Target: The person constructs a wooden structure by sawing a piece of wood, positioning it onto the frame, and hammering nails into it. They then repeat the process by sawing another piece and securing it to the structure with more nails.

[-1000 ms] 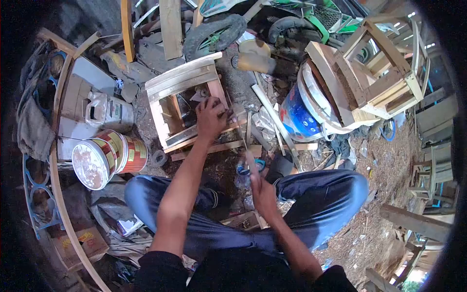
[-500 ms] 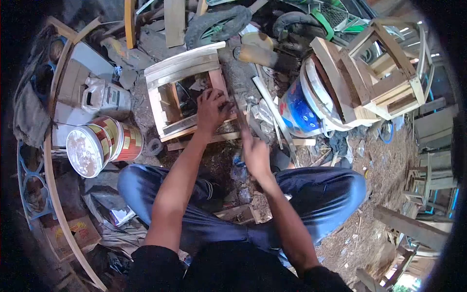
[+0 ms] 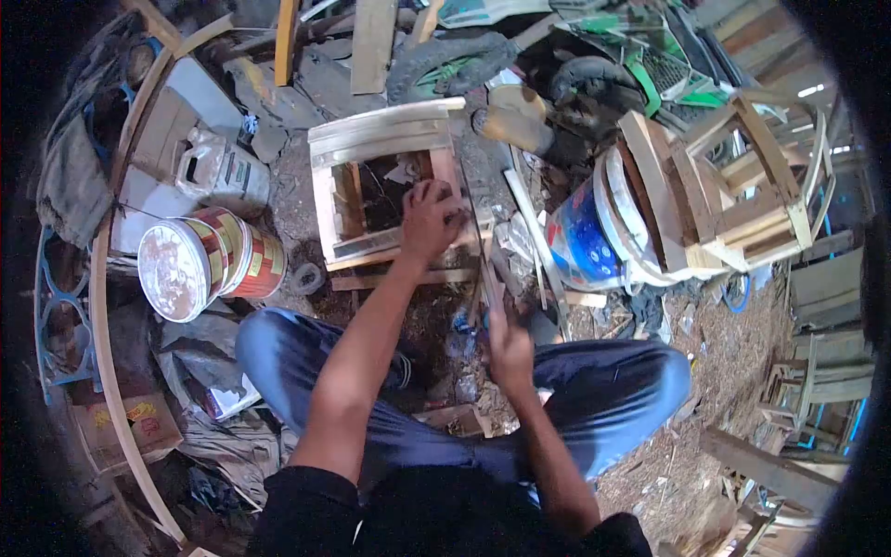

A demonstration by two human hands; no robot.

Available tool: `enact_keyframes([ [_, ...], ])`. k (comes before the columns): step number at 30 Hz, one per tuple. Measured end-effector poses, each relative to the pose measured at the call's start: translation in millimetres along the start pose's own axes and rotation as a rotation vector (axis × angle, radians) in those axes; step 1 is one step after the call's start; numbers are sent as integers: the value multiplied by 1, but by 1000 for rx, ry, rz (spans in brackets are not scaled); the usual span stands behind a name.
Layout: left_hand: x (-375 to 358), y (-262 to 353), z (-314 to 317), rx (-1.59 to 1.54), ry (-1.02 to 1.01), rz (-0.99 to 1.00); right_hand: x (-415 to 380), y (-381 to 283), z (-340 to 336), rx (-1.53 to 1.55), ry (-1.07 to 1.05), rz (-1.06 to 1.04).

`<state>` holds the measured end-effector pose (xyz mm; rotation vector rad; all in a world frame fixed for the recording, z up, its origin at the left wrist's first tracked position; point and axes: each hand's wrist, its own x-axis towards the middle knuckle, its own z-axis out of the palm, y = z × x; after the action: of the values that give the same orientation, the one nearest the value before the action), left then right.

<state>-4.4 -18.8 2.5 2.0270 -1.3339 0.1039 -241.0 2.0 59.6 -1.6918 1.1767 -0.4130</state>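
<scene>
A small wooden frame (image 3: 385, 133), with curved slats across its far end and an open middle, lies on the ground ahead of my knees. My left hand (image 3: 431, 221) is closed over its right side rail, fingers curled around the wood. In my right hand (image 3: 511, 351) is the near end of a long narrow flat tool (image 3: 481, 237). Its dark blade runs forward along the outer right edge of the frame; blur hides whether it is a file or a saw.
Paint buckets (image 3: 174, 271) and a pale jerrycan (image 3: 223, 174) stand at left. A blue bucket (image 3: 583, 239) lies tilted at right beside another slatted wooden frame (image 3: 742, 176). Scrap wood, a tyre (image 3: 445, 67) and green machine parts lie at the back.
My right hand has drawn the tool back toward my body along the frame's edge. My left hand keeps its hold. The whole view has shifted slightly.
</scene>
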Motion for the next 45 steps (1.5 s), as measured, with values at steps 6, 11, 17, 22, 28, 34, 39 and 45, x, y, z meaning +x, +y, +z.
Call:
enact_keyframes([
  [6, -3, -4, 10, 22, 8, 11, 63, -23, 14, -277, 42, -37],
  [11, 4, -2, 0, 42, -16, -35, 11, -8, -6, -212, -176, 10],
  [17, -3, -2, 8, -23, -21, -14, 79, -1, 19, -247, 49, -90],
  [22, -1, 3, 3, 46, -44, -38, 89, 24, 9, 88, -76, -68],
  [28, -3, 10, -10, 75, -100, -21, 85, 29, 10, 284, -185, 34],
  [34, 0, 8, -12, 105, -126, 23, 60, 2, -2, 83, -104, 82],
  [39, -4, 1, -3, 127, -37, 138, 31, -17, -24, -89, -22, -19],
  [45, -1, 8, -8, 50, -92, 11, 24, -11, -60, 220, -38, -30],
])
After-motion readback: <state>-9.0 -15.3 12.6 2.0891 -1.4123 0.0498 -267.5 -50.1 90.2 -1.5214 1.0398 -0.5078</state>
